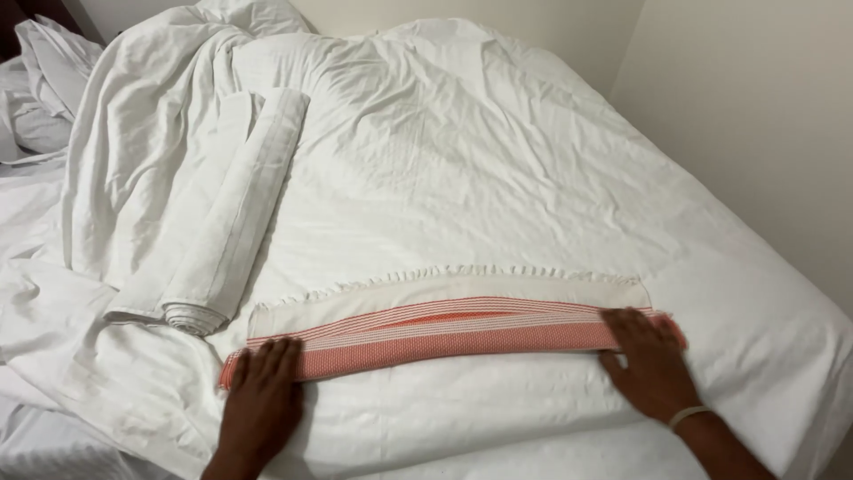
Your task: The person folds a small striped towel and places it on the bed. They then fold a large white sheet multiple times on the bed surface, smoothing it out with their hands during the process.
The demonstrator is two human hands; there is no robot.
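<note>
orange towel roll (444, 342) btwn hands, left hand (262, 396) & right hand (649, 364) flat, open, pressing ends

The orange-and-white towel (453, 342) is seen to be woven cloth, matt, with a fine dotted texture on its orange face, thin stripes, and a short fringe along its cream edge. The rolled white towel (233, 236) is made of soft matt cloth with faint ribbing. The bed sheet (498, 169) and the crumpled duvet (133, 133) are shown as smooth, matt white cotton-like fabric, heavily creased. The wall (764, 107) is painted matt.
</note>
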